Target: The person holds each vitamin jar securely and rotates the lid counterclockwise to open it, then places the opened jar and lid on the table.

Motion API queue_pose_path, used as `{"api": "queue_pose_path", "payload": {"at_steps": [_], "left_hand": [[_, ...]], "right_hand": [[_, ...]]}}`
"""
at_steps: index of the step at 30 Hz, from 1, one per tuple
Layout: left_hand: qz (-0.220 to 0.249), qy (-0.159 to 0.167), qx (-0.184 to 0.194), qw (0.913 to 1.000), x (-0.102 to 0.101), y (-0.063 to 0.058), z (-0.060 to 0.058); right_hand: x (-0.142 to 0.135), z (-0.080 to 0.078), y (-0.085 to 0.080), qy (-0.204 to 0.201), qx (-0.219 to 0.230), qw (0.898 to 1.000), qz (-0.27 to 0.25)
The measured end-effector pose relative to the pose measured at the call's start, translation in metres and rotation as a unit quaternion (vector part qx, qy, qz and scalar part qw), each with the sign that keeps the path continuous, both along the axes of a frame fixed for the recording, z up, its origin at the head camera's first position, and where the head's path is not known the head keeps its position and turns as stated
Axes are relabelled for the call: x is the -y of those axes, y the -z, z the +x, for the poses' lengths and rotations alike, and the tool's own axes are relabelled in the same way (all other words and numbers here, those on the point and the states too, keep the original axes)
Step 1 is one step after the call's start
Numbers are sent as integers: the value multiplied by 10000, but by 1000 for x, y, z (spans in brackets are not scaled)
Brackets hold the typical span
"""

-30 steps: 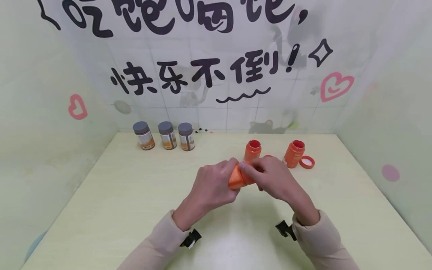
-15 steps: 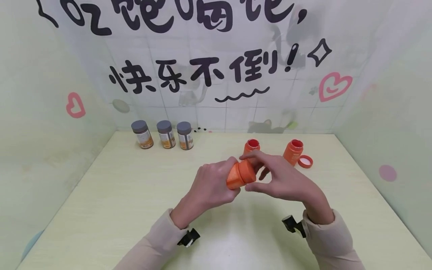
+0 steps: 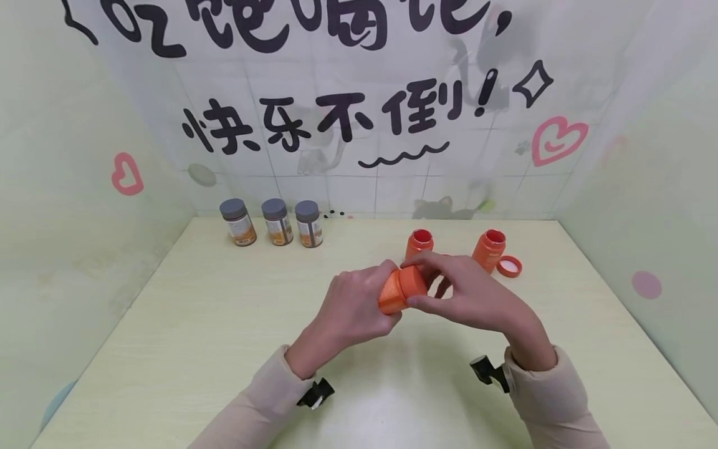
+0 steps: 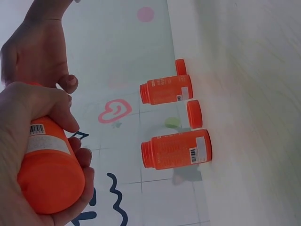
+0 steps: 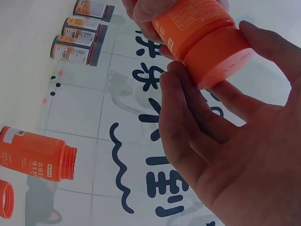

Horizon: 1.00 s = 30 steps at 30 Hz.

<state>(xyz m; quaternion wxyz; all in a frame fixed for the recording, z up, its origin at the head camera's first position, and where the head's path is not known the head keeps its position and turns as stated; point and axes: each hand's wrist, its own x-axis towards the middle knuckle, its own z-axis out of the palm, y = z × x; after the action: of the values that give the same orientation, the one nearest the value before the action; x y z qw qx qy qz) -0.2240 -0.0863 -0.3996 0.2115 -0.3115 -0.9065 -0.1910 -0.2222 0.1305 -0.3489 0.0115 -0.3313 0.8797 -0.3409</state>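
My left hand (image 3: 359, 302) grips an orange bottle (image 3: 392, 294) round its body, holding it tilted above the table with its capped end toward the right. On that end sits an orange screw cap (image 5: 218, 56). My right hand (image 3: 468, 290) has its thumb and fingers at opposite sides of the cap, pinching it at the edge. In the left wrist view the bottle's rounded base faces the camera, and the cap end is hidden behind my left hand. Behind my hands stand two uncapped orange bottles (image 4: 176, 149) (image 3: 490, 249), upright on the table.
Beside the uncapped bottles lie two orange caps (image 4: 194, 114) (image 3: 509, 266), the right one with its white inside up. Three grey-capped bottles (image 3: 238, 222) (image 3: 277, 222) (image 3: 309, 223) stand in a row at the table's back left. A printed sheet (image 3: 336, 178) hangs behind the table (image 3: 224, 324).
My right hand has come off the cap, spread, and closed its thumb and fingers back onto it. The left hand has kept its grip on the bottle in nearly the same place.
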Motion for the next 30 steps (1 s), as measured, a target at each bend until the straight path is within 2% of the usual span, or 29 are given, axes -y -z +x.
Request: {"api": "queue_pose_path", "payload": {"at_steps": [5,8,10,15,18,20,27,30], "left_hand": [[12,-17,78,10000,0,1,0],[32,-28,139,9999,1,2,0],[63,-27,146,9999,1,2,0],[93,-1,159,9998,1,2,0],[66,-15,150,9999,0,3,0],[52,-31,103,9999,0,3,0],[161,-11,79,9998,1,2,-2],[192,20,104,9998,0,2,-2]], "right_hand": [[-5,-1,0,-566,-128,9979,-278],[-3,0,0,-574,-3,9979,-295],[0,1,-1,-313,93,9991,-253],[6,2,0,734,275,9969,57],[7,2,1,929,318,9950,164],[7,2,0,837,268,9961,114],[-2,2,-3,91,-111,9995,-278],[-4,2,-5,-63,-192,9989,-411]]}}
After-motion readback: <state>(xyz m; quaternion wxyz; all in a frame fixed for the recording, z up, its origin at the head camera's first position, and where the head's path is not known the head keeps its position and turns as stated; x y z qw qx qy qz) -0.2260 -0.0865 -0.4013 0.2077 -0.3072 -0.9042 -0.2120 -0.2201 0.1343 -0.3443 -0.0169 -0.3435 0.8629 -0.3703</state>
